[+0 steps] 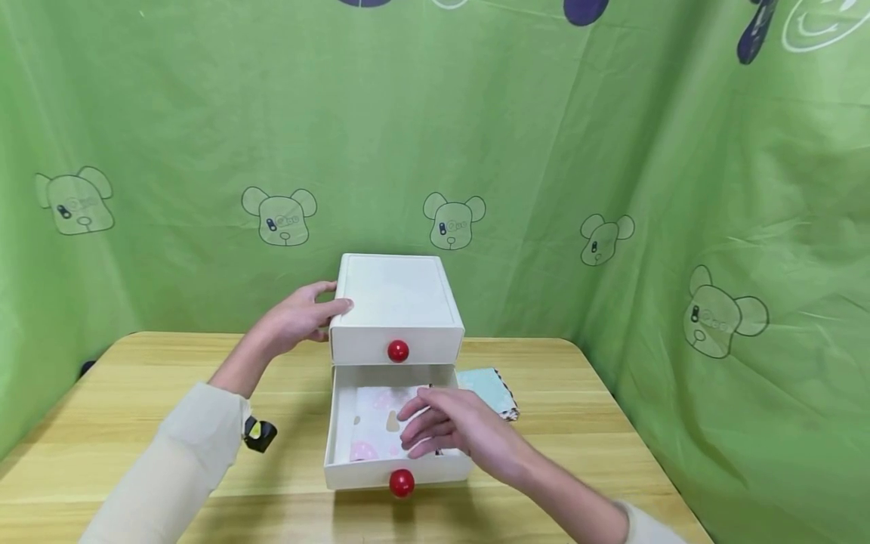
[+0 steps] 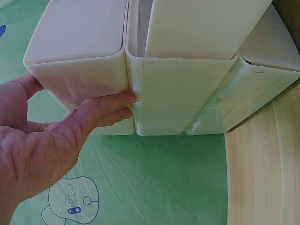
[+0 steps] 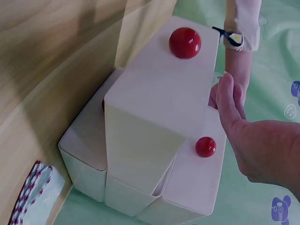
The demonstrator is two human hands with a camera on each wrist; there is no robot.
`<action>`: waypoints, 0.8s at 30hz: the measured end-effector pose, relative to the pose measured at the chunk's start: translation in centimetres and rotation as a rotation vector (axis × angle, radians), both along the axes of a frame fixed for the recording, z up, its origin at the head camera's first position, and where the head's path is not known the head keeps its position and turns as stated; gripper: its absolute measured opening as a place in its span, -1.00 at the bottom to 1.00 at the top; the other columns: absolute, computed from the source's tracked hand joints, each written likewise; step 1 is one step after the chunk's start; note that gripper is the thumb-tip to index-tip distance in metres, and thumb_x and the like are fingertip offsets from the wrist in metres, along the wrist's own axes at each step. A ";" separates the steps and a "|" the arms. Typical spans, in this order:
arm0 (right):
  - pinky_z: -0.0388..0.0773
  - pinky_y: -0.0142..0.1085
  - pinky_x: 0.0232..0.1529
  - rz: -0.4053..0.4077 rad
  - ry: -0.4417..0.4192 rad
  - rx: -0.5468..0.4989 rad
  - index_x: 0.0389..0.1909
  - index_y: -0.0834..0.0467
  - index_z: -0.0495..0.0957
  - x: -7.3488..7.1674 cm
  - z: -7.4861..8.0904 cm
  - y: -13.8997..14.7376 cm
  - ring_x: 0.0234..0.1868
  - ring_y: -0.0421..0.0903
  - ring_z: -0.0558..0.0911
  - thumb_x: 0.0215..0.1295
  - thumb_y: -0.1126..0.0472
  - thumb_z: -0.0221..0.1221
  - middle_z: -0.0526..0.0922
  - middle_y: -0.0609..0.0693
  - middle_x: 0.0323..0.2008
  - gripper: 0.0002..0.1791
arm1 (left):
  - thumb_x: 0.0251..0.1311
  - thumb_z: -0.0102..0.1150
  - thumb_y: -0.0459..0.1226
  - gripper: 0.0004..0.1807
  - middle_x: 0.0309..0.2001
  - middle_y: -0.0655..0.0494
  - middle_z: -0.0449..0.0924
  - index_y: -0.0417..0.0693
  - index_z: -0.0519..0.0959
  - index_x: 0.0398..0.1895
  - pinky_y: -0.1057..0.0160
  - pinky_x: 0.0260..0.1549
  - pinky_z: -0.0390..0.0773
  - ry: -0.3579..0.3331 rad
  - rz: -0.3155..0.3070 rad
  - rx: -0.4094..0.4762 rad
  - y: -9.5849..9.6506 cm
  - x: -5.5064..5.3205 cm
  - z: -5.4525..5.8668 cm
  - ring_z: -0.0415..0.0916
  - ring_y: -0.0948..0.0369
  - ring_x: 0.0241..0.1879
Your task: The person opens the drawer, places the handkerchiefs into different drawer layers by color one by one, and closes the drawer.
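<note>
A white drawer cabinet [image 1: 397, 291] with red round knobs stands on the table. Its middle drawer [image 1: 360, 474] is pulled out, and a white cloth [image 1: 374, 412] with pink and tan patches lies flat inside. My left hand [image 1: 295, 321] rests against the cabinet's upper left side, thumb on the top edge. In the left wrist view, that hand's fingers [image 2: 108, 105] lie extended along the side wall. Above the right part of the drawer hovers my right hand [image 1: 469, 431], fingers loosely bent and holding nothing. It covers part of the cloth.
A folded light-blue cloth [image 1: 485, 389] with a patterned edge lies on the table [image 1: 557, 446], right of the cabinet. Green curtains [image 1: 381, 136] with bear-face drawings hang behind and at the sides. The bottom drawer's unit [image 3: 89, 145] shows below the pulled-out one in the right wrist view.
</note>
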State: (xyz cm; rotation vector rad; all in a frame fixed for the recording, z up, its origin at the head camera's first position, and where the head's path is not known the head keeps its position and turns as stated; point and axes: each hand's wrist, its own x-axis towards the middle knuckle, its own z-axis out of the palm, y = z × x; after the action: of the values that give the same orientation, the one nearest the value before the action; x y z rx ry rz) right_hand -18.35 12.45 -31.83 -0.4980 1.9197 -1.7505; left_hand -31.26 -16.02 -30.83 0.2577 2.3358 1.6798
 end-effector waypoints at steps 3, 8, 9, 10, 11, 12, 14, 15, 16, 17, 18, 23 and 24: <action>0.64 -0.07 -0.10 0.051 -0.044 0.016 -0.10 0.44 0.51 0.6 0.0 0.0 -0.21 0.20 0.67 0.40 -0.11 -0.03 0.64 0.32 -0.25 -0.39 | 0.29 0.09 0.03 -0.10 0.10 -0.13 0.51 -0.06 -0.15 0.51 0.03 0.08 0.51 0.003 -0.001 -0.007 0.0 0.0 0.0 0.52 0.01 0.03; 0.66 -0.03 -0.17 0.168 -0.102 0.041 -0.14 0.48 0.52 1.4 -0.7 0.3 -0.32 0.11 0.70 0.41 -0.10 -0.04 0.65 0.35 -0.27 -0.38 | 0.29 0.08 0.02 -0.10 0.09 -0.14 0.52 -0.07 -0.15 0.51 0.01 0.09 0.50 0.005 -0.003 -0.002 0.0 0.0 0.0 0.53 0.01 0.02; 0.66 -0.03 -0.18 0.188 -0.116 0.048 -0.15 0.49 0.52 1.5 -1.0 0.3 -0.33 0.09 0.70 0.41 -0.10 -0.05 0.66 0.35 -0.27 -0.37 | 0.29 0.08 0.02 -0.10 0.08 -0.14 0.52 -0.07 -0.15 0.51 0.01 0.09 0.50 0.006 -0.003 -0.004 0.0 0.0 0.0 0.53 0.02 0.02; 0.66 -0.02 -0.20 0.209 -0.130 0.057 -0.15 0.50 0.52 1.6 -1.3 0.4 -0.34 0.07 0.70 0.41 -0.10 -0.07 0.66 0.35 -0.27 -0.36 | 0.29 0.08 0.02 -0.11 0.08 -0.13 0.53 -0.07 -0.15 0.51 0.01 0.09 0.50 0.006 -0.001 -0.007 0.0 0.0 0.0 0.53 0.02 0.02; 0.67 -0.02 -0.21 0.225 -0.148 0.068 -0.16 0.50 0.52 1.7 -1.5 0.5 -0.35 0.06 0.70 0.41 -0.10 -0.08 0.66 0.34 -0.28 -0.36 | 0.29 0.08 0.03 -0.11 0.08 -0.13 0.53 -0.07 -0.14 0.51 0.01 0.09 0.50 0.007 0.001 -0.012 0.0 0.0 0.0 0.53 0.02 0.02; 0.67 -0.03 -0.22 0.240 -0.168 0.082 -0.16 0.49 0.52 1.8 -1.8 0.5 -0.36 0.04 0.69 0.41 -0.11 -0.09 0.66 0.33 -0.29 -0.36 | 0.30 0.07 0.02 -0.11 0.08 -0.13 0.53 -0.07 -0.15 0.51 0.01 0.09 0.50 0.006 0.001 -0.012 0.0 0.1 0.0 0.53 0.02 0.02; 0.68 -0.06 -0.24 0.255 -0.204 0.115 -0.19 0.48 0.53 2.0 -2.3 0.6 -0.38 0.01 0.69 0.41 -0.12 -0.11 0.67 0.30 -0.32 -0.35 | 0.29 0.07 0.03 -0.11 0.08 -0.13 0.52 -0.06 -0.15 0.51 0.01 0.09 0.50 0.007 0.004 -0.020 0.0 0.1 0.1 0.52 0.01 0.03; 0.68 -0.06 -0.25 0.263 -0.220 0.129 -0.19 0.47 0.53 2.0 -2.5 0.7 -0.38 0.01 0.69 0.41 -0.12 -0.12 0.68 0.29 -0.33 -0.35 | 0.29 0.07 0.03 -0.11 0.09 -0.13 0.52 -0.06 -0.15 0.51 0.01 0.09 0.50 0.007 0.003 -0.021 0.0 0.1 0.1 0.51 0.01 0.04; 0.68 -0.07 -0.26 0.269 -0.234 0.144 -0.19 0.47 0.53 2.0 -2.7 0.8 -0.38 0.00 0.69 0.40 -0.12 -0.13 0.68 0.29 -0.33 -0.35 | 0.29 0.07 0.03 -0.11 0.10 -0.13 0.51 -0.06 -0.15 0.51 0.01 0.09 0.50 0.008 0.002 -0.020 0.1 0.1 0.1 0.50 0.01 0.05; 0.68 -0.09 -0.27 0.271 -0.245 0.158 -0.20 0.45 0.53 2.0 -2.9 0.9 -0.38 0.00 0.68 0.40 -0.13 -0.14 0.68 0.28 -0.34 -0.35 | 0.29 0.07 0.03 -0.11 0.10 -0.13 0.51 -0.06 -0.15 0.51 0.01 0.09 0.50 0.009 0.001 -0.022 0.1 0.1 0.1 0.50 0.00 0.06; 0.69 -0.12 -0.28 0.272 -0.252 0.174 -0.21 0.44 0.53 2.0 -3.1 1.0 -0.39 -0.01 0.68 0.40 -0.14 -0.14 0.68 0.26 -0.34 -0.35 | 0.29 0.07 0.03 -0.11 0.10 -0.13 0.51 -0.06 -0.15 0.51 0.02 0.09 0.50 0.008 0.002 -0.022 0.1 0.1 0.1 0.50 0.01 0.05; 0.68 -0.19 -0.30 0.240 -0.255 0.231 -0.15 0.37 0.53 2.0 -4.1 1.4 -0.36 -0.01 0.68 0.40 -0.17 -0.12 0.68 0.26 -0.32 -0.37 | 0.30 0.07 0.02 -0.11 0.06 -0.12 0.53 -0.07 -0.14 0.51 0.05 0.04 0.53 0.005 0.004 -0.015 0.0 0.0 0.1 0.54 0.03 -0.02; 0.68 -0.18 -0.27 0.227 -0.258 0.239 -0.10 0.35 0.52 2.0 -4.3 1.4 -0.34 0.00 0.68 0.40 -0.16 -0.11 0.67 0.25 -0.31 -0.39 | 0.30 0.07 0.02 -0.11 0.05 -0.12 0.54 -0.06 -0.14 0.51 0.05 0.04 0.53 0.004 0.004 -0.014 0.0 0.0 0.0 0.55 0.04 -0.03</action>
State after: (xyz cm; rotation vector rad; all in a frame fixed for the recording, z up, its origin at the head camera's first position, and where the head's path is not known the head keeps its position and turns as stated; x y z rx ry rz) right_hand -16.35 13.83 -36.16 -0.3668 1.7814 -1.3500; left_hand -31.29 -16.03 -30.79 0.2546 2.3517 1.6655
